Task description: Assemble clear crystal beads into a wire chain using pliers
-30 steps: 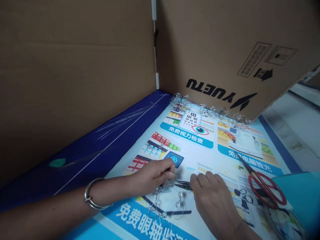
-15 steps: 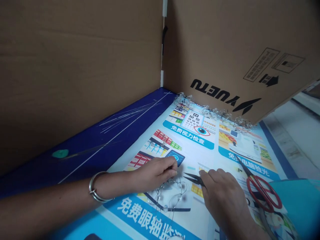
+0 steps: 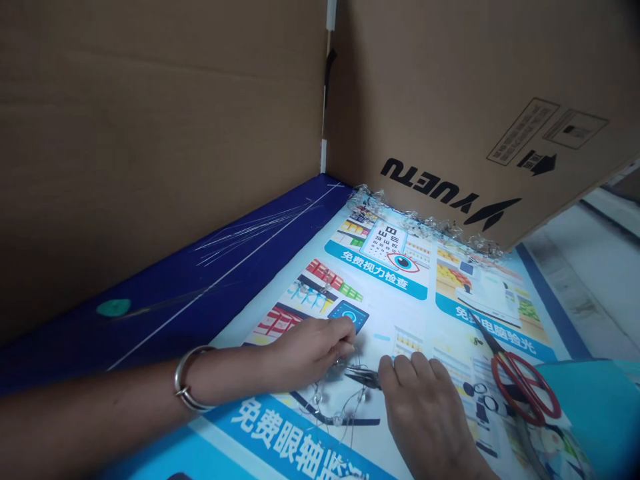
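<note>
My left hand [image 3: 317,353] pinches part of a thin wire string with clear beads [image 3: 337,420], which hangs in loose curves below the fingers. My right hand [image 3: 425,407] is closed around a pair of slim-nosed pliers [image 3: 364,377], with the handles hidden in the palm. The dark jaws point left and reach the wire just below my left fingertips. Whether the jaws grip the wire is too small to tell. A metal bangle [image 3: 187,379] circles the left wrist.
Red-handled scissors [image 3: 525,387] lie to the right of my right hand. More beaded wire [image 3: 425,227] runs along the foot of the cardboard wall [image 3: 450,100]. Loose straight wires [image 3: 250,233] and a teal piece [image 3: 113,307] rest on the blue strip at left.
The pliers have moved left and down, from apart to the wire below my left fingers, and their jaws are closer together. My left hand stays nearly in place.
</note>
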`<state>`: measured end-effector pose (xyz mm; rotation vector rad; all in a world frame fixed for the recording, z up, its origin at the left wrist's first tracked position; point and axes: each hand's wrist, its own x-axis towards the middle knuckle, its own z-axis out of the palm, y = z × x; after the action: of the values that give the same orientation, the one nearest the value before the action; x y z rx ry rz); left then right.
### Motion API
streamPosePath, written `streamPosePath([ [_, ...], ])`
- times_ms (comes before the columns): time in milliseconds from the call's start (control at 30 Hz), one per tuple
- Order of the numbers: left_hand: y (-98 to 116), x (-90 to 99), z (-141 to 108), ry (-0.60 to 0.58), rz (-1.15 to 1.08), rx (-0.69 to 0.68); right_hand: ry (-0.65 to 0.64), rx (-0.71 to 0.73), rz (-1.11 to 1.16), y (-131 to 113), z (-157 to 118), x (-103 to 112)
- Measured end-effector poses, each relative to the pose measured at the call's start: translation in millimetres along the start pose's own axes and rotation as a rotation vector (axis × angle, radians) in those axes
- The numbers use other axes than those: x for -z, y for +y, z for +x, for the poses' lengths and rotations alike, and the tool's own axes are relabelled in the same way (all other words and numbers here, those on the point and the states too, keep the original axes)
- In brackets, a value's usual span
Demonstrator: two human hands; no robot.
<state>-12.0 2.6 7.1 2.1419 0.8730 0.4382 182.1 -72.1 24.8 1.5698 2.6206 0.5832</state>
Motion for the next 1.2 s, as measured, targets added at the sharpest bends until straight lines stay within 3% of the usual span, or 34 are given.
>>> streamPosePath([
  [433,1,-0.4,1,0.004,-0.237,-0.045,0.019,0.011,-0.010,-8,2,4],
  [767,3,1.8,3,0.026,-0.132,-0.044,-0.019,-0.026,0.019,4,-3,-2],
  [1200,3,-2.5,3,0.013,0.018,-0.052,-0.039,-0.060,-0.018,-1,-1,-3],
])
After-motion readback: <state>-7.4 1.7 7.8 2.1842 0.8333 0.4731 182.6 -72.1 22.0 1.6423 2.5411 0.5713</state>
